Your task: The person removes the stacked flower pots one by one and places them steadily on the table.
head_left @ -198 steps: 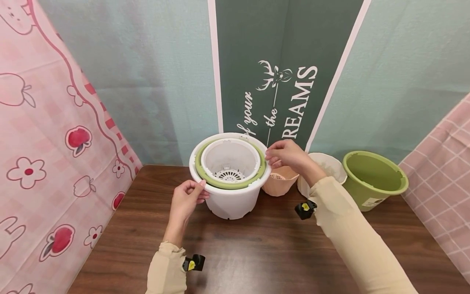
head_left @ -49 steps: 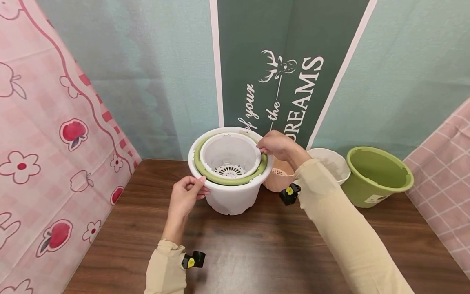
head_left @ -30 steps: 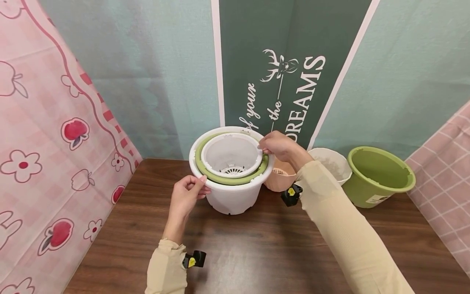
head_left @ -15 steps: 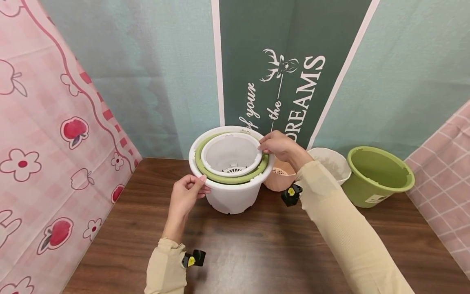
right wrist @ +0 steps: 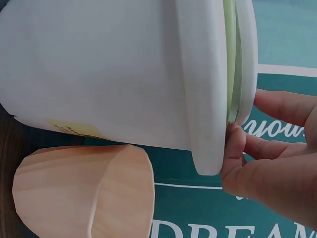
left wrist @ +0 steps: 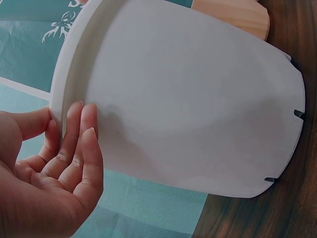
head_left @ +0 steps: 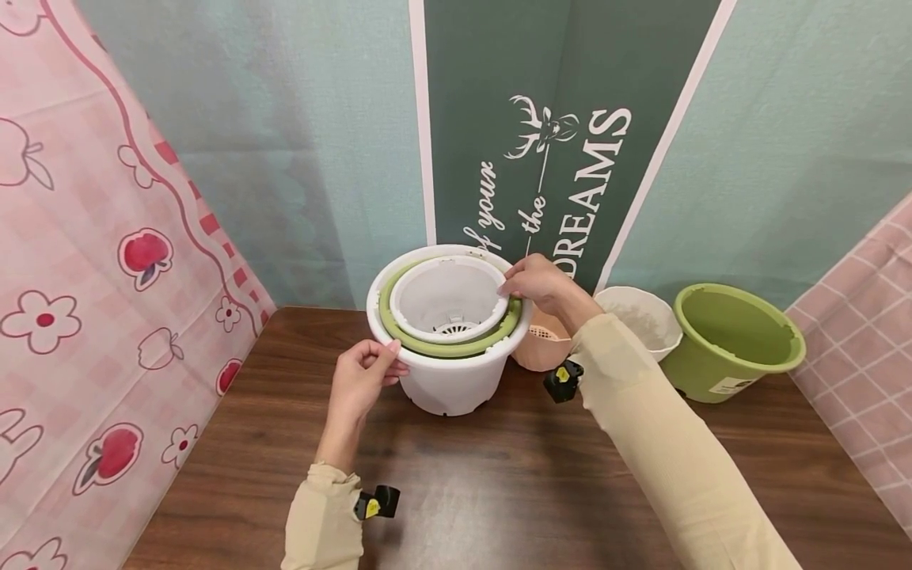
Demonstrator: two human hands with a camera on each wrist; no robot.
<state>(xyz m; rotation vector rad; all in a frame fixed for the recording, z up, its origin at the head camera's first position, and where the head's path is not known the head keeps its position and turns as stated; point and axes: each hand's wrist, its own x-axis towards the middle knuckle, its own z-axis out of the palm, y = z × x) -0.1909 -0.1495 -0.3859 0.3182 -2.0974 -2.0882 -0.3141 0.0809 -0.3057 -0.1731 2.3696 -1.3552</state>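
Observation:
A large white flower pot stands upright on the table, a green pot nested in it. Inside the green one is a smaller white flower pot with a slotted bottom. My left hand pinches the large pot's rim at its near left side, thumb on top and fingers below. With thumb and fingers, my right hand grips the small pot's rim at the right. In the right wrist view, the small pot's rim stands out above the green rim.
Right of the nested pots stand a peach pot, partly behind the right hand, a white pot with a faceted rim and a green pot with a label. All sit on the dark wood table before a teal curtain.
My right hand has gone from the large pot's rim to the small white pot's rim. The small pot has risen slightly and tilted. My left hand keeps its place.

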